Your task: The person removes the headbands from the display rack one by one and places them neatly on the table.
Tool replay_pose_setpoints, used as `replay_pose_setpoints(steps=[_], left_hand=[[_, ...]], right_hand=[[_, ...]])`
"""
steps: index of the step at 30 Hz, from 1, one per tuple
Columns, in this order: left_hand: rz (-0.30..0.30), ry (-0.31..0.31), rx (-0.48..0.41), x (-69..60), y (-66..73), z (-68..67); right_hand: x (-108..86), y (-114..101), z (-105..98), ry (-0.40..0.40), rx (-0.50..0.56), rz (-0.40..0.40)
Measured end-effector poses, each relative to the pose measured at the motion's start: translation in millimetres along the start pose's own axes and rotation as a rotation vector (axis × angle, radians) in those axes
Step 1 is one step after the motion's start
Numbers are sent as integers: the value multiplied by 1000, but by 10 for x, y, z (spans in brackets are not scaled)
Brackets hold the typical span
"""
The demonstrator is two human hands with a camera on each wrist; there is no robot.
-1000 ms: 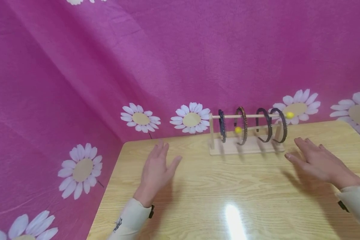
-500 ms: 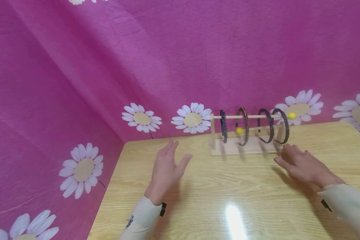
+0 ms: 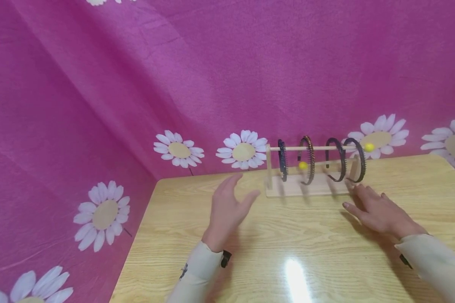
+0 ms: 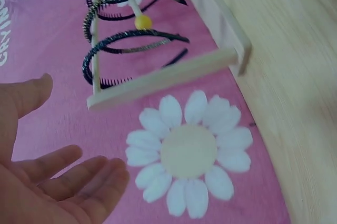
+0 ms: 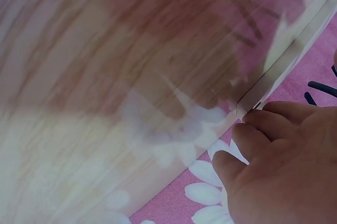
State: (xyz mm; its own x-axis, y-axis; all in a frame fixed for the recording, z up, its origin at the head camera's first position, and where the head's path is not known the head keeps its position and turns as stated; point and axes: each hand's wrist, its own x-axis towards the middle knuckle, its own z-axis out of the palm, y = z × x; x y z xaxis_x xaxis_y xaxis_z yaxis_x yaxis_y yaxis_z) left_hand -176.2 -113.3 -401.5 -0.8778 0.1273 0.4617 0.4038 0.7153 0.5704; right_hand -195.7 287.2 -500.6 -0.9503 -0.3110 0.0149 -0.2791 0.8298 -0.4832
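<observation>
A wooden stand (image 3: 288, 191) near the table's back edge bears several dark toothed headbands on its upper bar; one headband (image 3: 309, 162) is brown patterned, and the leftmost headband (image 3: 282, 160) is dark and glittery. Left of the stand, my left hand (image 3: 227, 212) is held apart from it, thumb spread from the fingers, holding nothing. My right hand (image 3: 381, 210) has its fingertips at the right end of the stand's base; in the right wrist view the fingers (image 5: 263, 129) lie at the base's end, and whether they press on it I cannot tell.
A light wood table (image 3: 307, 235) reflects a bright light near its front. Behind and to the left hangs a pink cloth (image 3: 227, 75) with large white daisies. Yellow balls (image 3: 369, 147) cap the stand's bars.
Both hands have moved: the left one rightward toward the stand's left end, the right one leftward to the stand's right end. The stand and headbands look unmoved on the table.
</observation>
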Motion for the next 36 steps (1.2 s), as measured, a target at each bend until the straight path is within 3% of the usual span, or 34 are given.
replay_pose_setpoints(steps=[5, 15, 22, 36], left_hand=[[-44, 33, -141, 110, 106, 126], [-110, 37, -356, 283, 247, 377], [-113, 57, -442, 365, 288, 530], [-204, 52, -531, 490, 323, 819]], right_hand=[[-18, -3, 20, -12, -31, 11], [-44, -15, 15, -19, -31, 12], [-33, -32, 16, -30, -43, 25], [-24, -49, -6, -41, -49, 19]])
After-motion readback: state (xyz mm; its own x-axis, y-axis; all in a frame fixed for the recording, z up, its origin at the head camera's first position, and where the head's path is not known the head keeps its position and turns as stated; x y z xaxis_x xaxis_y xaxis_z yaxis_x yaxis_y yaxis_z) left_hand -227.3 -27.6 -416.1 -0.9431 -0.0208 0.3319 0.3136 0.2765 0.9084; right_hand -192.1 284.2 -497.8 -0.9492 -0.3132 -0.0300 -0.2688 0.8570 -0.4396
